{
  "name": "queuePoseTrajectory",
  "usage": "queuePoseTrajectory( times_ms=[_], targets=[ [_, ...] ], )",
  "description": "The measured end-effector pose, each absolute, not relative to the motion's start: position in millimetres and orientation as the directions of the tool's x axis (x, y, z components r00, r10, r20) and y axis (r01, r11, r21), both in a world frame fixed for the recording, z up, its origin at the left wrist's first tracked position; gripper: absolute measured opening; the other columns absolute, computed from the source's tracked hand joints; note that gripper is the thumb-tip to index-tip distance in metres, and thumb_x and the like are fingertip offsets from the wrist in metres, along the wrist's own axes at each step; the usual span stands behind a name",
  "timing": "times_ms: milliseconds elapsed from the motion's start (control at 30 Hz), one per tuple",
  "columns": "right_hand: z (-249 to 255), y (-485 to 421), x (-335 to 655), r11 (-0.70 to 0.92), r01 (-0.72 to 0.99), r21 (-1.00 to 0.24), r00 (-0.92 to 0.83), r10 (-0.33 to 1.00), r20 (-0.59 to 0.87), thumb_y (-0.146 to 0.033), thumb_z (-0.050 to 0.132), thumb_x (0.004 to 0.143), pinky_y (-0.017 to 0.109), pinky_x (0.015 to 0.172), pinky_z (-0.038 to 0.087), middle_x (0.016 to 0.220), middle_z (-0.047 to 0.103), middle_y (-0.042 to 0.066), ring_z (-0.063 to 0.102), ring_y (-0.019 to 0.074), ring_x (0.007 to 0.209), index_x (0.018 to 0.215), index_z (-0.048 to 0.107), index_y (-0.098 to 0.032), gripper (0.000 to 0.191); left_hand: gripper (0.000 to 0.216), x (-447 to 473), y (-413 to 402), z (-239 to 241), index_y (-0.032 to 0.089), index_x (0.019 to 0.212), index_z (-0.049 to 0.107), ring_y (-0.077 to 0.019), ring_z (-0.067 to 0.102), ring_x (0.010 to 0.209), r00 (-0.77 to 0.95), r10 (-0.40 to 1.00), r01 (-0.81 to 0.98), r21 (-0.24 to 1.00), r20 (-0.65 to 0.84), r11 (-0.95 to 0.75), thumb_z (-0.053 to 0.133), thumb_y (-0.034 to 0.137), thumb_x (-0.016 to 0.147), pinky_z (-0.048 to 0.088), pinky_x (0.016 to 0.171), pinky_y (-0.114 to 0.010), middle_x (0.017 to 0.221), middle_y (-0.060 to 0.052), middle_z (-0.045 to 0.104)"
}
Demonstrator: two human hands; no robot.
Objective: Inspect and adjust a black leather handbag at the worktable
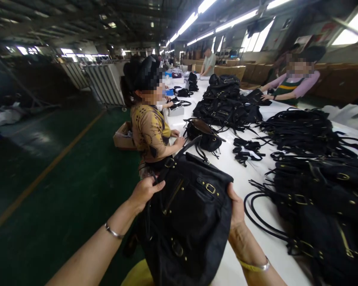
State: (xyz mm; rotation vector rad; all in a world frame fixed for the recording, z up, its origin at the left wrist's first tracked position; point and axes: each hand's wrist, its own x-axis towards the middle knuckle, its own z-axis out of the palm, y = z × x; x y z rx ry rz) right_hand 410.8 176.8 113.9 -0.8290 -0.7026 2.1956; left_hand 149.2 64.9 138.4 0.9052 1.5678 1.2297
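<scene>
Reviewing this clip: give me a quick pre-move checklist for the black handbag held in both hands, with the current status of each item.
1. Left hand grips the black handbag at its left edge: ok.
2. Right hand holds the bag's right side: ok.
3. Bag partly over the white table edge: ok.
4. Bare table just ahead of the bag: ok.
5. Loose black straps lie close on the right: not ok.
6. Bag's buckles fastened: cannot tell.

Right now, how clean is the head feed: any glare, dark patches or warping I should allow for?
Head view: the ceiling strip lights and windows are blown out; the left floor lies in deep shadow; the black bag between left hand and right hand loses surface detail, only brass buckles reading; edges bow wide-angle; the white table is evenly lit.
</scene>
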Motion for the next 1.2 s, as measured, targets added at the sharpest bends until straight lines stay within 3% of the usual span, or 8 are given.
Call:
queuePoseTrajectory(
  times_ms=[200, 367, 500, 667, 800, 867, 1033, 1200],
  targets=[
    [103.3, 186.7, 406.0, -0.591, -0.256, -0.765, -0.539, 0.744, -0.395, -0.054, 0.07, 0.081, 0.053, 0.105, 0.047, 0.116, 0.072, 0.015, 0.064, 0.0351, 0.115, 0.116, 0.066, -0.016, 0.053, 0.051, 137.1, 56.1, 164.6, 0.01, 0.109, 0.068, -0.0314, 0.065, 0.104, -0.377, 0.901, -0.108, 0.977, -0.213, 0.186, 0.076, 0.049, 0.077, 0.047, 0.093, -0.039, 0.106, -0.012, 0.073],
    [103.8, 186.1, 397.7, 0.168, 0.178, -0.97, -0.27, 0.956, 0.116, -0.062, 0.068, 0.079, 0.062, 0.114, 0.033, 0.135, 0.059, 0.015, 0.05, 0.0379, 0.128, 0.128, 0.061, -0.02, 0.065, 0.049, 137.1, 49.1, 174.4, 0.011, 0.108, 0.068, -0.0284, 0.068, 0.096, -0.379, 0.902, -0.186, 0.972, -0.206, 0.143, 0.078, 0.046, 0.076, 0.05, 0.086, -0.035, 0.095, -0.008, 0.074],
    [140.0, 163.5, 380.8, 0.599, 0.189, -0.778, -0.501, 0.74, 0.448, -0.04, 0.056, 0.095, 0.052, 0.121, 0.026, 0.155, 0.042, 0.005, 0.034, 0.0287, 0.143, 0.148, 0.044, -0.03, 0.055, 0.048, 139.4, 47.1, 178.6, 0.011, 0.106, 0.07, -0.0251, 0.067, 0.091, -0.386, 0.903, -0.148, 0.979, -0.19, 0.142, 0.078, 0.047, 0.076, 0.05, 0.083, -0.032, 0.095, -0.008, 0.074],
    [133.2, 150.2, 366.0, 0.767, 0.135, -0.627, -0.819, 0.443, 0.365, -0.033, 0.049, 0.1, 0.049, 0.123, 0.022, 0.16, 0.031, 0.005, 0.029, 0.0265, 0.148, 0.156, 0.023, -0.027, 0.062, 0.042, 141.1, 41.1, 185.2, 0.014, 0.109, 0.07, -0.0264, 0.068, 0.098, -0.35, 0.923, -0.237, 0.968, -0.162, 0.08, 0.077, 0.041, 0.079, 0.05, 0.091, -0.034, 0.101, -0.009, 0.074],
    [85.1, 169.8, 386.2, 0.685, 0.618, -0.386, -0.738, 0.674, 0.015, -0.021, 0.05, 0.097, 0.062, 0.116, 0.025, 0.106, 0.075, 0.019, 0.064, 0.0358, 0.114, 0.105, 0.075, -0.013, 0.028, 0.043, 132.2, 28.9, 187.0, 0.013, 0.105, 0.071, -0.025, 0.069, 0.081, -0.407, 0.892, -0.296, 0.952, -0.197, 0.075, 0.082, 0.039, 0.073, 0.054, 0.079, -0.034, 0.09, -0.008, 0.074],
    [73.6, 174.9, 399.3, 0.655, 0.679, -0.331, -0.696, 0.718, -0.008, -0.014, 0.051, 0.093, 0.068, 0.113, 0.022, 0.088, 0.076, 0.018, 0.07, 0.0363, 0.099, 0.082, 0.076, -0.013, 0.027, 0.043, 124.2, 21.1, 185.7, 0.013, 0.104, 0.072, -0.023, 0.068, 0.076, -0.488, 0.852, -0.277, 0.959, -0.189, 0.054, 0.082, 0.039, 0.072, 0.054, 0.074, -0.032, 0.087, -0.008, 0.074],
    [86.7, 154.6, 401.9, 0.455, 0.487, -0.745, -0.639, 0.768, 0.052, -0.045, 0.054, 0.092, 0.058, 0.104, 0.044, 0.133, 0.062, 0.021, 0.06, 0.0365, 0.118, 0.134, 0.056, -0.014, 0.052, 0.037, 108.0, 3.5, 181.1, 0.016, 0.097, 0.074, -0.0193, 0.065, 0.075, -0.624, 0.781, -0.136, 0.989, -0.035, -0.065, 0.083, 0.04, 0.07, 0.052, 0.071, -0.028, 0.082, -0.004, 0.071],
    [93.8, 97.9, 372.1, -0.45, 0.187, -0.873, -0.648, 0.612, -0.454, -0.069, 0.069, 0.076, 0.047, 0.086, 0.057, 0.15, 0.043, 0.022, 0.06, 0.0351, 0.118, 0.146, 0.037, -0.019, 0.092, 0.028, 111.4, -3.5, 174.8, 0.018, 0.09, 0.073, -0.0159, 0.059, 0.077, -0.729, 0.649, 0.149, 0.976, 0.219, -0.162, 0.079, 0.042, 0.076, 0.046, 0.074, -0.024, 0.082, -0.002, 0.067]
  ],
)
